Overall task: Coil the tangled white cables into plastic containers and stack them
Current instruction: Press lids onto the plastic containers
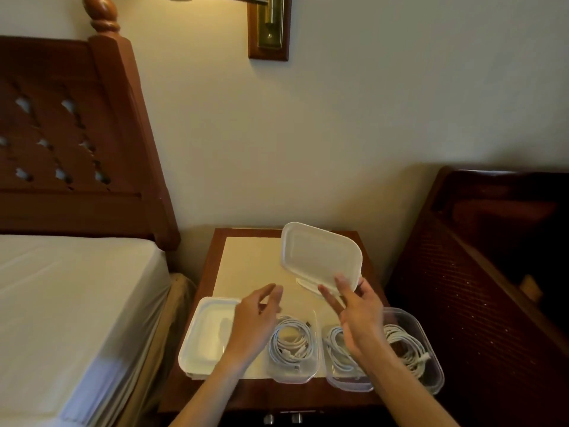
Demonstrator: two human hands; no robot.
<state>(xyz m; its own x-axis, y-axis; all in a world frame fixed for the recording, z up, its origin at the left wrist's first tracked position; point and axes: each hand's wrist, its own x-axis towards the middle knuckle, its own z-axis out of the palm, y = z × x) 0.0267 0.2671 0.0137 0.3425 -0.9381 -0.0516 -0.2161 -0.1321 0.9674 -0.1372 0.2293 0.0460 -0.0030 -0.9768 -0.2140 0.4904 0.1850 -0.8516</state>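
Right hand [358, 309] pinched tilted lid [321, 257] above nightstand [215, 251]; left hand [257, 315] loose, holding nothing. Along front edge: two open containers [292, 369] [431, 365] each held coiled white cable [288, 340]; left-corner container [197, 340] lidded

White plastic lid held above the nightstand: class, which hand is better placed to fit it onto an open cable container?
Right hand: it already grips the white plastic lid; the left hand holds nothing.
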